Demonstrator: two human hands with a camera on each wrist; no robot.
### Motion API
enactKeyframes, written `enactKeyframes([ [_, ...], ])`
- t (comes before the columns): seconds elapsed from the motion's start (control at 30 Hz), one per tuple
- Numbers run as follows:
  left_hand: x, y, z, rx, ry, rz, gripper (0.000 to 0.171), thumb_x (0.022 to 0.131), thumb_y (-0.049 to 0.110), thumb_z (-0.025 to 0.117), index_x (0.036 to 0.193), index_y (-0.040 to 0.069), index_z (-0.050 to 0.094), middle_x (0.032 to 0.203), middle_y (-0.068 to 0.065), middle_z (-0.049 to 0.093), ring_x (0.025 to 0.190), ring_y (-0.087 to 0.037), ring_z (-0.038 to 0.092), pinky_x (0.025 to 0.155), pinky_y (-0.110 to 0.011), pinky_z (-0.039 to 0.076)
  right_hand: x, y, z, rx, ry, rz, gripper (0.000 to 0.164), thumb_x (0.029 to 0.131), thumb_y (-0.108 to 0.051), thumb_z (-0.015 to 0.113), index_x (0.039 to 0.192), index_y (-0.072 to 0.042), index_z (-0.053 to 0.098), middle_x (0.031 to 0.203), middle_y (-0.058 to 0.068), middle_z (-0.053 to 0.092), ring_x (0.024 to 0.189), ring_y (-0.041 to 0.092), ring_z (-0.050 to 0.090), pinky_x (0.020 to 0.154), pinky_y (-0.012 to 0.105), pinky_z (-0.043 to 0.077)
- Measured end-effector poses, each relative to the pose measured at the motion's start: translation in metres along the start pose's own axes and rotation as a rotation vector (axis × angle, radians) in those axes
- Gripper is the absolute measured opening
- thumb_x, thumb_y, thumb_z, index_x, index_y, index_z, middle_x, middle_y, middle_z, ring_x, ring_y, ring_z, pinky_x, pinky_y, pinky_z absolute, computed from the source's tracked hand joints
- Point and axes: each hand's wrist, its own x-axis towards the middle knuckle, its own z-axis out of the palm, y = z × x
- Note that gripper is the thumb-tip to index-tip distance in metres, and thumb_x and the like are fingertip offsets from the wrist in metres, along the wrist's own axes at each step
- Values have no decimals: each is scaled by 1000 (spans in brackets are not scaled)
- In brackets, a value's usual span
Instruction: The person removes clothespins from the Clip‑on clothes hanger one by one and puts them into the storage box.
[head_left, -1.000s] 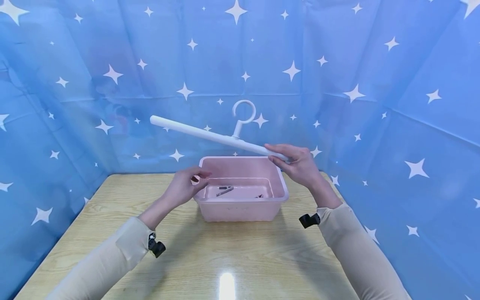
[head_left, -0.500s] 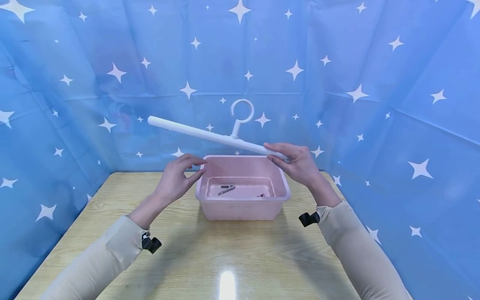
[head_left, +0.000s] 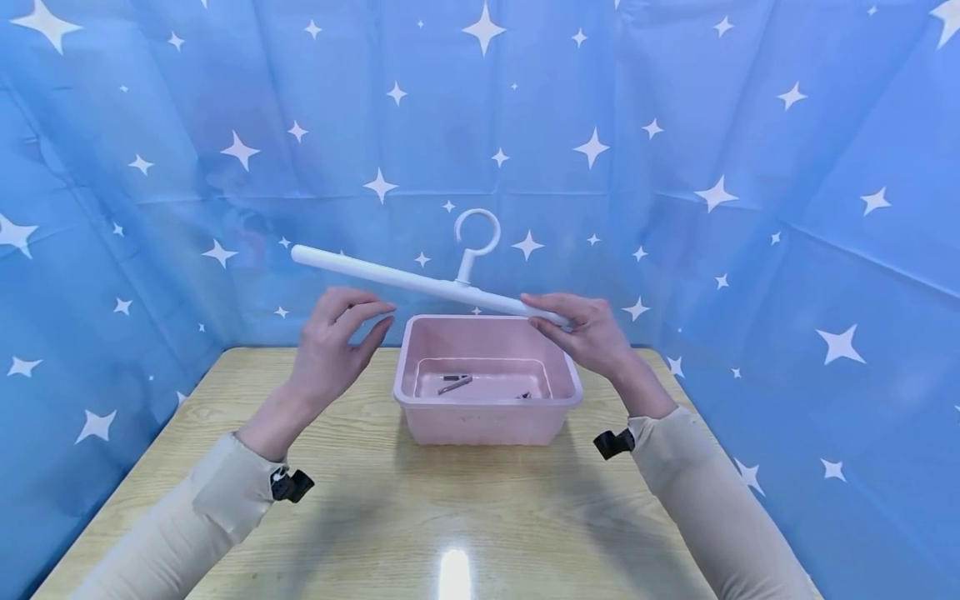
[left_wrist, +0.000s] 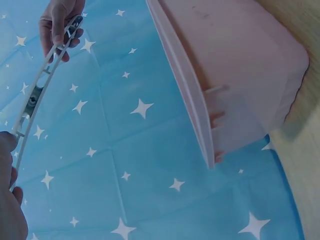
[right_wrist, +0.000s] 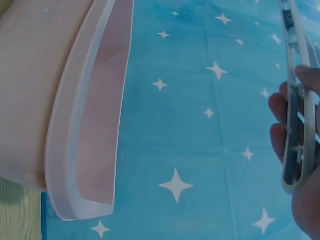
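Observation:
A white hanger (head_left: pixel 390 274) with a round hook (head_left: pixel 498 235) hangs tilted above a pink plastic bin, its left end higher. My right hand (head_left: pixel 592 337) grips the hanger's right end between thumb and fingers. Just below the left half of the bar is my left hand (head_left: pixel 330 342), with thumb and fingers loosely bent and nothing held between them. The hanger's hollow underside (left_wrist: pixel 36 97) shows in the left wrist view, where the left hand (left_wrist: pixel 9 200) overlaps its near end. In the right wrist view, the fingers (right_wrist: pixel 279 137) wrap around the hanger's end.
The pink bin (head_left: pixel 483 423) stands on a wooden table (head_left: pixel 375 517). A grey clip-like piece (head_left: pixel 455 384) lies inside it, with another small dark piece (head_left: pixel 523 395) partly hidden by the front rim. Blue star-patterned cloth (head_left: pixel 315 108) surrounds the table.
My left hand has moved left and up, away from over the bin's left rim. The hanger stays in my right hand, shifted only slightly in view.

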Motion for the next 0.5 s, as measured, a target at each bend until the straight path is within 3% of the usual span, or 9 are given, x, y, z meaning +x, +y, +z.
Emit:
enactKeyframes([
  [0.33, 10, 1, -7, 100, 134, 51, 20, 86, 1, 74, 104, 11, 75, 107, -11, 69, 106, -36, 55, 94, -54, 36, 1, -2, 3, 7, -26, 0, 39, 82, 2, 78, 119, -11, 75, 111, 9, 76, 90, 20, 73, 63, 25, 46],
  [0.5, 11, -3, -11, 167, 117, 55, 25, 86, 1, 75, 108, 12, 76, 110, -11, 71, 110, -35, 58, 110, -55, 32, 1, -5, 3, -12, -35, -14, 38, 81, 2, 79, 117, -11, 75, 109, 9, 76, 86, 19, 72, 61, 28, 47],
])
